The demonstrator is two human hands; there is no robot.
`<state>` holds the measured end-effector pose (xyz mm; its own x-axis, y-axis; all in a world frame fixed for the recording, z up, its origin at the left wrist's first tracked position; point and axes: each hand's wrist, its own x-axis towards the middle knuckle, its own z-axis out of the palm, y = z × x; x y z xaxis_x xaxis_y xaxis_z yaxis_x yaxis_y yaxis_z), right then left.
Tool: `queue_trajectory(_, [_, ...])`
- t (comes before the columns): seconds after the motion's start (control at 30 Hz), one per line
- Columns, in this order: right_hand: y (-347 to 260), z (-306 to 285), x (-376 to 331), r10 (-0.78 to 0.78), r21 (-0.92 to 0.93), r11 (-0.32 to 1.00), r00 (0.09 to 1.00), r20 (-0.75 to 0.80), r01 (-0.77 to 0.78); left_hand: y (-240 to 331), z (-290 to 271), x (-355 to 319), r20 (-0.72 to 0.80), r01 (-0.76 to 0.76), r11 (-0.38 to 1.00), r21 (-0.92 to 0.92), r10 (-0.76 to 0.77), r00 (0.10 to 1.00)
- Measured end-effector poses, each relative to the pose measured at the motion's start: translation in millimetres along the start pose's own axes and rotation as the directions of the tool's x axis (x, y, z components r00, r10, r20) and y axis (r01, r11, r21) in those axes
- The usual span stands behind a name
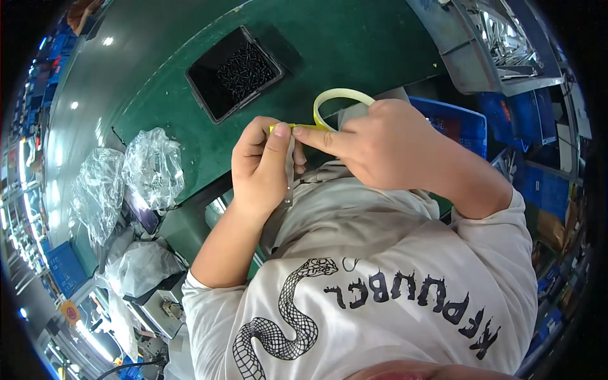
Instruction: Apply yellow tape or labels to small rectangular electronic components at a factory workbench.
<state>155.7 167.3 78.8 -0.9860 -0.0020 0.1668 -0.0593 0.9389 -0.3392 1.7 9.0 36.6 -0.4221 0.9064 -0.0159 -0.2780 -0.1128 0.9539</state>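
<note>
White shirt (380, 253) below | both hands pinch yellow tape (297, 127) | left hand (263, 168) thumb on strip | right hand (386, 145) grips roll (339, 98)

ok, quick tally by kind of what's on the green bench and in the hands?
Yellow tape roll, held by the right hand, strip end pinched by the left hand: 1
Black tray of small dark screws: 1
Crumpled clear plastic bags: 2
Grey bin: 1
Total: 5
</note>
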Motion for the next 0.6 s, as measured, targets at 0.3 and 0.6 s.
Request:
queue_trajectory(0.3, [35, -17, 41, -0.099, -0.186, 0.980, 0.988, -0.116, 0.076, 48, -1, 47, -0.309, 0.162, 0.770, 0.617, 0.047, 0.950])
queue_trajectory(0.6, [72, -18, 71, -0.164, -0.343, 0.933, 0.976, -0.143, 0.107, 65, -19, 94, -0.278, 0.310, 0.818, 0.484, -0.193, 0.941])
